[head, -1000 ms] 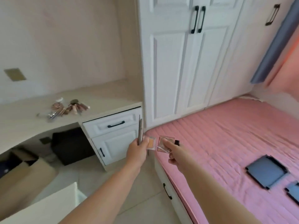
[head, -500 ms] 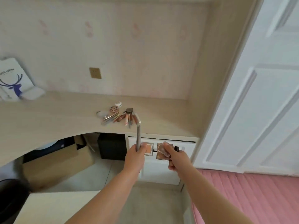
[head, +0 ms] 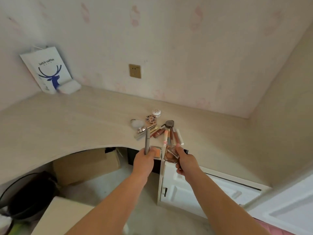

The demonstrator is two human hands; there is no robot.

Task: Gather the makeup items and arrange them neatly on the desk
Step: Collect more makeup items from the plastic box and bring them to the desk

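- Nearest to you, your two bare forearms reached forward over the floor toward the desk, a pale wood-grain top with a curved front edge.
- Your left hand was clamped around a slim grey metallic pencil, held upright, and pinched a small square compact with a matte orange pan against it.
- Your right hand gripped a clear, hard-edged square palette with brownish pans; a dark item also showed behind your fingers, but I could not tell what it was.
- Both hands hovered at the desk's front edge, not yet over its surface. If either grip had loosened there, the items would likely have dropped to the hard floor, and pressed powder would probably have cracked.
- Holding two things in the left hand looked risky: the smooth pencil could have slipped as you freed the compact.
- Just beyond your hands lay the makeup pile: thin glossy tubes and sticks fanned loosely, touching and overlapping. Being round, they would probably have rolled if your loaded hands brushed them.
- Behind the tubes sat a dark heart-shaped case, a round patterned compact, a small white domed pot and a clear rounded piece.
- Farthest, a white paper bag with a blue deer leaned against the wallpapered wall, well apart from the pile.
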